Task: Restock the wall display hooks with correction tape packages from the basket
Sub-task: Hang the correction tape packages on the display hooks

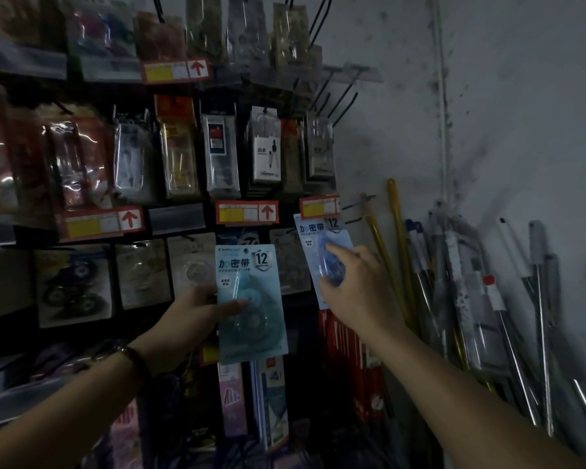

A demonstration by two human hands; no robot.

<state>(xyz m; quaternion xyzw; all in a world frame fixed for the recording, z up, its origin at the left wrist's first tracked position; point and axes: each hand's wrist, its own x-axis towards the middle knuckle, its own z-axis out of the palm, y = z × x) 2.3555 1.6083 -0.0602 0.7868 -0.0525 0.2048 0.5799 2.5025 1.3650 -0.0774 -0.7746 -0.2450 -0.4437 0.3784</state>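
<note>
Holding a flat teal card pack of correction tape (pixel 251 275) in our left hand (pixel 193 313), we grip a pale blue card pack (pixel 310 242) with our right hand (pixel 359 289) at the wall display's (pixel 176 220) right edge. We should slide its top hole slowly onto the thin metal hook (pixel 356 205).

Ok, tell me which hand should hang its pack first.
Right, probably. The right hand holds its blue pack with the top up at the price tag; the left hand holds its teal pack lower.
</note>
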